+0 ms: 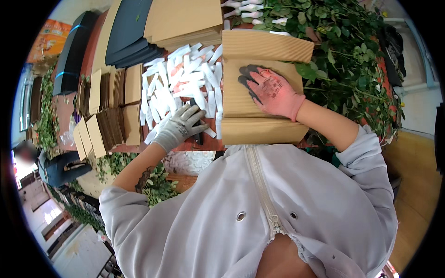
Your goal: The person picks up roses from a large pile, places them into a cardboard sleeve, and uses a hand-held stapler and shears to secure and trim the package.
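Observation:
My right hand [276, 91], in a pink glove with dark fingertips, lies palm down with its fingers apart on a sheet of corrugated cardboard [233, 100]. The sheet's far and near flaps are bent along creases. My left hand [182, 125], in a grey glove, rests over a long black tool [199, 138], perhaps a stapler. The hand hides the tool's middle, so I cannot tell whether the fingers close on it. Around and beyond this hand lies a loose heap of white mesh sleeves [160, 92].
Small cardboard pieces [132, 123] stand in rows at left. Behind are stacks of black sheets [127, 31] and cardboard sheets [184, 21]. Leafy stems [347, 69] fill the right side, with sleeved flower heads [252, 14] at the back. A person [62, 168] is at far left.

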Demonstrator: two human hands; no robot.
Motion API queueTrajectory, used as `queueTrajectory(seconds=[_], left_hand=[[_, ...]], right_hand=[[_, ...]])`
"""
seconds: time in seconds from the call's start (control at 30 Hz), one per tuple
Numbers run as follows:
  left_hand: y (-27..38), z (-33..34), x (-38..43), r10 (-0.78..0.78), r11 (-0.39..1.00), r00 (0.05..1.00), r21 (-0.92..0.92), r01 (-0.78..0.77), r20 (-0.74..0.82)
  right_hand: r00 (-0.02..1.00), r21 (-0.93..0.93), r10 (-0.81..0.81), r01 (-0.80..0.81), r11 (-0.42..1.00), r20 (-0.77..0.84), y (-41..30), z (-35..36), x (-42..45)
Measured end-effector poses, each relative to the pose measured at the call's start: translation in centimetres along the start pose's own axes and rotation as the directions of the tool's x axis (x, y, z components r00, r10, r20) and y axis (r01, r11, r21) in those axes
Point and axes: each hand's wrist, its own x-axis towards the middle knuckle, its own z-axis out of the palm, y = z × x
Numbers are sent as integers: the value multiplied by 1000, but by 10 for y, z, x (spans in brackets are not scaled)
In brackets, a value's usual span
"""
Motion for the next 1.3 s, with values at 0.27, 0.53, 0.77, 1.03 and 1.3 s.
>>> queueTrajectory(seconds=[0.27,0.53,0.77,1.03,1.3], left_hand=[[-32,-29,20,-299,923,943,-296,246,-147],[-43,-44,70,-889,-384,438,-306,-871,-131],[-43,-15,137,-950,-243,290,-312,-918,-114],[-52,-3,148,-911,-372,412,-382,-846,-26],[-81,-3,159,-910,-325,390,-341,-882,-142]], right_hand=[[983,-186,-180,183,965,34,-20,-1,2],[993,-662,-48,110,741,111,-24,-17,-7],[957,-184,225,-192,964,181,12,-10,-24],[955,-871,202,96,481,217,-61,-26,-1],[986,-543,69,24,839,150,-21,-16,-5]])
